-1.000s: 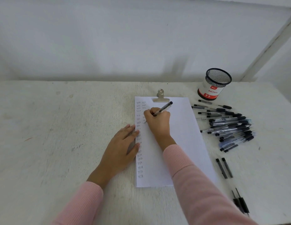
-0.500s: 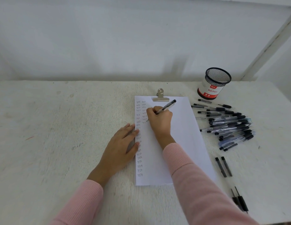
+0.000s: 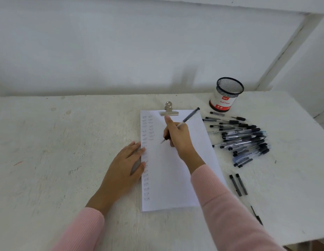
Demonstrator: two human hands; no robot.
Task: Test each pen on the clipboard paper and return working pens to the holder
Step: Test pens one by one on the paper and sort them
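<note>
My right hand [image 3: 179,138] changes its hold on the pen [image 3: 191,115]: the index finger, curled on the barrel before, now sticks out straight, its tip at the lower edge of the clip [image 3: 168,111]. Pen tip now farther down from the clip, below the second column of marks [image 3: 150,126].

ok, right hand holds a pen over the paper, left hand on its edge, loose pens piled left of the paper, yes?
One slip: head view shows the loose pens piled right of the paper. The right hand, pen and left hand are as stated.
</note>
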